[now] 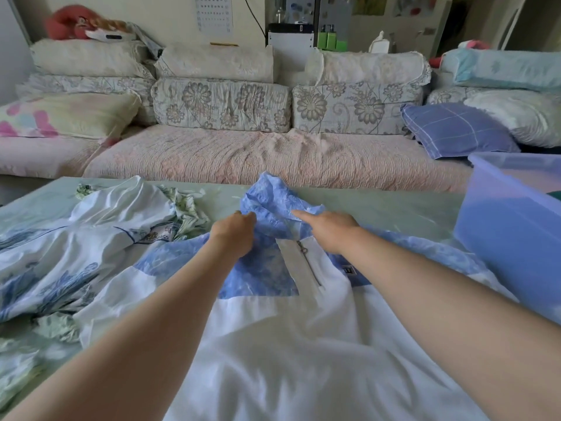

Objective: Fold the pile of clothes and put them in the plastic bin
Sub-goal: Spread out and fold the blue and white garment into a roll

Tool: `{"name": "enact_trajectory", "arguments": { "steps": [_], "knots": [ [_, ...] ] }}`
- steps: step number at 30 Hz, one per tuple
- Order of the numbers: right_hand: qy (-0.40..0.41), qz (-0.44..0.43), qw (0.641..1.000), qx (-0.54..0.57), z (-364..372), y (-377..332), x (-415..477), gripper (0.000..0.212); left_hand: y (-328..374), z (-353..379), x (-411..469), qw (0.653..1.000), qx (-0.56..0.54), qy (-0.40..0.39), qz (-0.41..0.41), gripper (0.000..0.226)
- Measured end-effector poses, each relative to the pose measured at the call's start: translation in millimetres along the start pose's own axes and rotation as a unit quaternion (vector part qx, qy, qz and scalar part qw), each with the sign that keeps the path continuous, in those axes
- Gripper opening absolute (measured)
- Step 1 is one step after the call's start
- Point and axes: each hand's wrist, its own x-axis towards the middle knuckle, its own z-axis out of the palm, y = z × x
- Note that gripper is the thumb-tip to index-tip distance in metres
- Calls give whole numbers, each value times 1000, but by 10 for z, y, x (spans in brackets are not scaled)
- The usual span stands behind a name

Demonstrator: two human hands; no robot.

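A white and blue hooded jacket with a short zip lies spread flat on the table in front of me. Its crumpled blue hood bunches up at the far end. My left hand grips the hood's left side with curled fingers. My right hand lies on the hood's right side with the fingers stretched forward, touching the fabric. A pile of white clothes with blue prints sits to the left. The translucent blue plastic bin stands at the right edge of the table.
The table carries a pale green cloth. Behind it runs a long sofa with floral cushions and a blue checked pillow. Green-patterned fabric lies crumpled beside the pile.
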Motion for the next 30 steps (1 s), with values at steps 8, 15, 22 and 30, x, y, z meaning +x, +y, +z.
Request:
{"name": "enact_trajectory", "arguments": {
  "steps": [8, 15, 22, 30],
  "knots": [
    [133, 169, 969, 124, -58, 125, 501, 30, -56, -307, 497, 983, -82, 137, -97, 26],
    [110, 240, 940, 215, -74, 102, 765, 61, 51, -112, 620, 941, -333, 60, -27, 61],
    [112, 88, 977, 161, 194, -378, 583, 73, -400, 131, 350, 991, -100, 85, -26, 49],
    [-56, 22, 988, 140, 406, -799, 350, 73, -864, -11, 6, 994, 39, -12, -103, 42]
  ]
}}
